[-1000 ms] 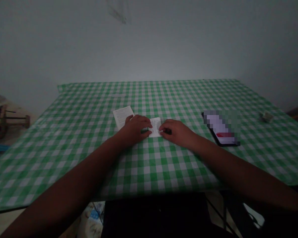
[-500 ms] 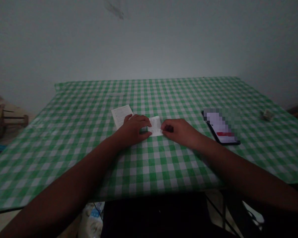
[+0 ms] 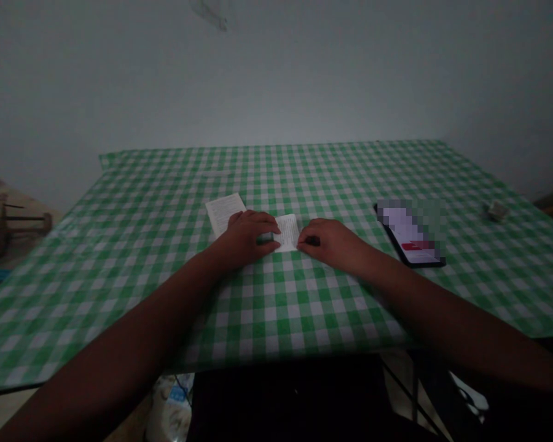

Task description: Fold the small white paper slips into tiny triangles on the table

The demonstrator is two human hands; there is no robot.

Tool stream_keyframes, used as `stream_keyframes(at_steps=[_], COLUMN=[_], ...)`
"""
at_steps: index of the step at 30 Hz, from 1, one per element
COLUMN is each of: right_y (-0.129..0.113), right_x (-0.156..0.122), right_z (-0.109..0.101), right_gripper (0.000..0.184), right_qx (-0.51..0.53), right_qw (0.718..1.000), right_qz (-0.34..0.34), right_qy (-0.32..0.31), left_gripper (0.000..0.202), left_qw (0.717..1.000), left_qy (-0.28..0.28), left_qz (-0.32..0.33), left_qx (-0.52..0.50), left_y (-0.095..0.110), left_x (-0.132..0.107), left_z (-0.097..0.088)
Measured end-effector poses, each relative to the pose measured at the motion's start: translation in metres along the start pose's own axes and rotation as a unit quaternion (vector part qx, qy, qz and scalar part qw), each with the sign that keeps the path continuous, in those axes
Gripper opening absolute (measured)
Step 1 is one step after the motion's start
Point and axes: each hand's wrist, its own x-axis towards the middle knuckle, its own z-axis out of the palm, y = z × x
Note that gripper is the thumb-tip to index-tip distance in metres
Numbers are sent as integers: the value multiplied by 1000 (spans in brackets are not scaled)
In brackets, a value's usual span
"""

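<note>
A small white piece of printed paper [image 3: 286,232] lies on the checked cloth between my hands. My left hand [image 3: 251,236] holds down its left edge, thumb at the lower corner and fingertips higher up, with a gap between them. At the right edge, my right hand [image 3: 325,238] pinches the paper near its lower corner with thumb and forefinger; the other fingers are curled in. Behind my left hand lies a larger printed sheet [image 3: 224,210], partly covered by that hand.
A green and white checked cloth [image 3: 276,301] covers the table. To the right lies a phone [image 3: 408,236] with its screen lit and partly blurred. A small crumpled object [image 3: 496,210] sits near the right edge. A pale wall [image 3: 276,80] stands behind the table.
The view has shifted very slightly. The small paper looks a little flatter and straighter along its right edge; both hands keep their places on it.
</note>
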Motion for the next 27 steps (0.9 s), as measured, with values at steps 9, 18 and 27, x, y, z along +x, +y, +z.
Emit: stream_keyframes(at_steps=[9,18,27], right_y=[3,-3,0], right_x=[1,0,-1], right_z=[3,-2,4], right_gripper=[5,11,6], right_qx=[-7,-6,19], right_qw=[1000,1000,1000], right_qz=[22,26,-10], right_qy=[8,-14,-10], left_gripper=[27,28,34], left_qw=[1000,1000,998], left_qy=[-4,-15,-41], left_qz=[-17,-11,-37], left_qx=[0,15,22], left_y=[2,4,6], left_x=[2,0,4], left_z=[1,0,-1])
